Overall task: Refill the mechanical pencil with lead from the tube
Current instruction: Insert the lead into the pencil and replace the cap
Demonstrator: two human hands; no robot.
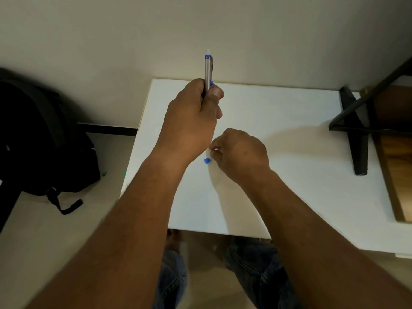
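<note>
My left hand (191, 114) is closed around a silver mechanical pencil (208, 71) with blue trim, held upright above the white table (289, 134); its white eraser end points up. A small blue cap (207, 161) lies on the table just below my left wrist. My right hand (239, 152) rests on the table beside the cap, thumb and forefinger pinched together near it; whether anything is between those fingers is hidden. No lead tube is visible.
A black backpack (44, 139) sits on the floor to the left. A black metal frame (356, 121) and a wooden board (392, 157) stand at the table's right side. My knees in jeans (256, 264) show under the near edge.
</note>
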